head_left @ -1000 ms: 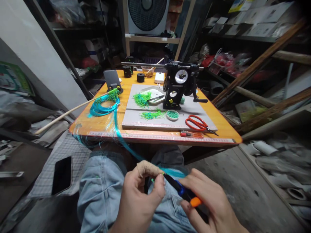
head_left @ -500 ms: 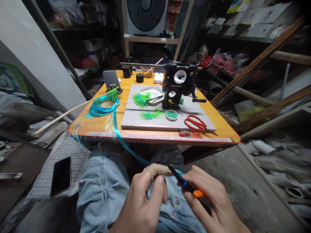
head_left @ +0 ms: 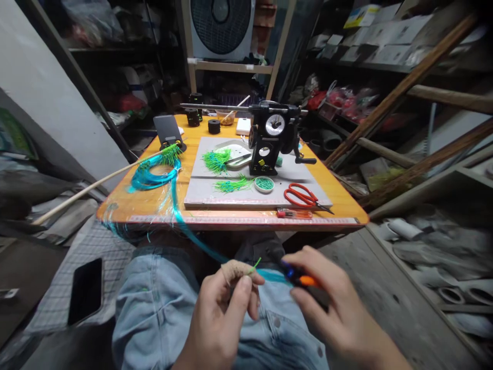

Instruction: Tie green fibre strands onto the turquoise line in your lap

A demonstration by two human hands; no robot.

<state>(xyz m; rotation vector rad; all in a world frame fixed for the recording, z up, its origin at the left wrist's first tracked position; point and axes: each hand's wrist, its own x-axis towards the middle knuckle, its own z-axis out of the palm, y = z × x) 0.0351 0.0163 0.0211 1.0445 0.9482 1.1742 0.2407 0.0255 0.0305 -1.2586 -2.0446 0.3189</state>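
My left hand [head_left: 225, 308], its index finger wrapped in tan tape, pinches a short thin green strand [head_left: 256, 265] between thumb and forefinger. One end of the strand sticks up past the fingertip. To its right, my right hand [head_left: 337, 303] holds a slim black tool with blue and orange parts [head_left: 307, 281]. Motion blurs the tool, and its exact kind cannot be made out. A bundle of shiny blue line [head_left: 204, 244] runs off the table edge down to my lap and passes behind my left fingers.
The wooden table [head_left: 115, 203] carries a grey board [head_left: 200, 198] with green-and-blue strand bunches [head_left: 216, 160], a dish of green beads [head_left: 264, 184], red-handled scissors [head_left: 302, 195] and a black crank winder [head_left: 265, 136]. A blue line coil [head_left: 154, 177] and wooden stick [head_left: 92, 190] lie left.
The tool in my right hand has drawn back from the left fingertips, its tip no longer beside them. The green strand now stands up more visibly. The whole view has shifted slightly.
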